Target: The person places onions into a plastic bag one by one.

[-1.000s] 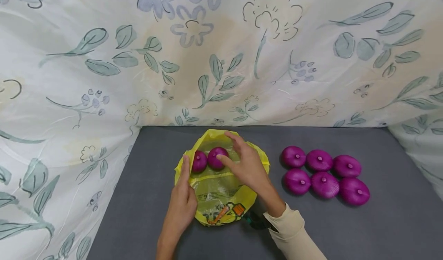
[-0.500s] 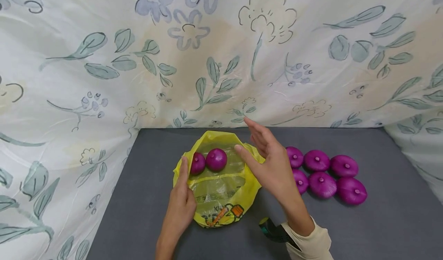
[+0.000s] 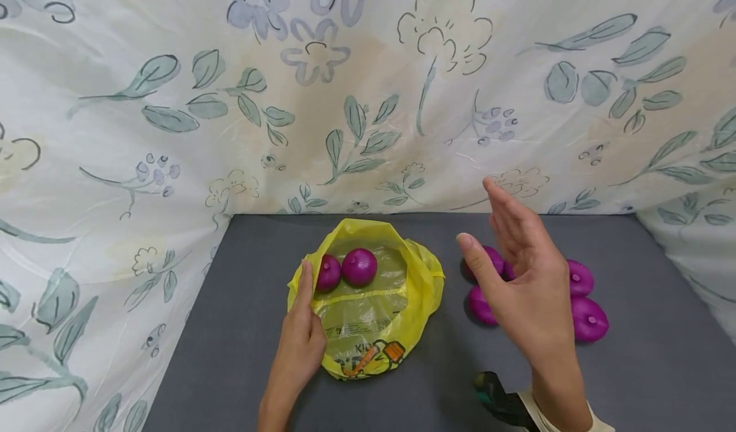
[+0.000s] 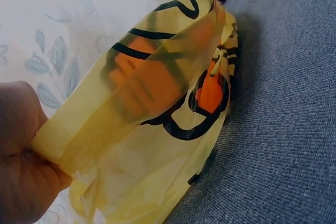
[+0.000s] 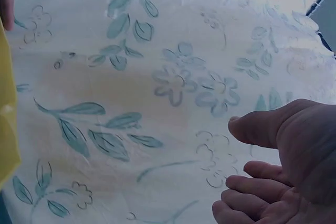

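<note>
A yellow plastic bag (image 3: 424, 291) with printed pictures lies with its mouth spread wide. Inside it are two purple onions (image 3: 360, 267), side by side. My left hand (image 3: 300, 339) pinches the bag's left rim; the left wrist view shows the thin plastic (image 4: 84, 135) between thumb and fingers. To the right of the bag, my right hand (image 3: 531, 291) is raised with thumb and fingers apart and nothing in it. Several more purple onions (image 3: 590, 320) sit in two rows behind that hand, some partly hidden by it.
All of this rests on a dark grey table (image 3: 230, 330). A white floral cloth (image 3: 322, 125) hangs along its back and sides. A black device (image 3: 500, 397) is strapped at the right wrist, beside a cream sleeve.
My right hand has come out of the bag's mouth and moved right, in front of the rows of onions. My left hand keeps its hold on the rim.
</note>
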`<action>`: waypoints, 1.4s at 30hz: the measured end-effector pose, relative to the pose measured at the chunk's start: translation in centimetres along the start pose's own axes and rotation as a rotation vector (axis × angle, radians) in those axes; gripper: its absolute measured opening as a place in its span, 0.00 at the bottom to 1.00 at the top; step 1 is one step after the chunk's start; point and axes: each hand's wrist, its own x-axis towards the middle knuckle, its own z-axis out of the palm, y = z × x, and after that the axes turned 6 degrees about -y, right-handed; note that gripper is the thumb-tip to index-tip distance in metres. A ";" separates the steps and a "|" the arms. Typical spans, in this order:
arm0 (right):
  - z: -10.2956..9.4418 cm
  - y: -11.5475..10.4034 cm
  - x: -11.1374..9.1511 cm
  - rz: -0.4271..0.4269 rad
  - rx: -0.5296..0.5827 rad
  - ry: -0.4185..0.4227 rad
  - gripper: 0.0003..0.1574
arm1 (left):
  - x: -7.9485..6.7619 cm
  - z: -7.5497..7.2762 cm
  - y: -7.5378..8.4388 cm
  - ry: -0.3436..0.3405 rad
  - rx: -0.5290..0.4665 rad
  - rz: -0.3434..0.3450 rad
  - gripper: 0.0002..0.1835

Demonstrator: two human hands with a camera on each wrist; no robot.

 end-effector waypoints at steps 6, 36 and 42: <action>-1.7 0.0 -0.1 0.019 -0.045 0.068 0.49 | 0.0 -0.1 0.0 -0.007 0.003 -0.022 0.46; -13.0 6.4 -4.1 0.352 -0.349 0.452 0.40 | 0.2 -0.2 0.2 -0.010 -0.039 -0.008 0.46; -14.3 7.6 -5.5 0.382 -0.424 0.440 0.39 | 0.2 -0.1 0.2 -0.010 -0.038 0.016 0.47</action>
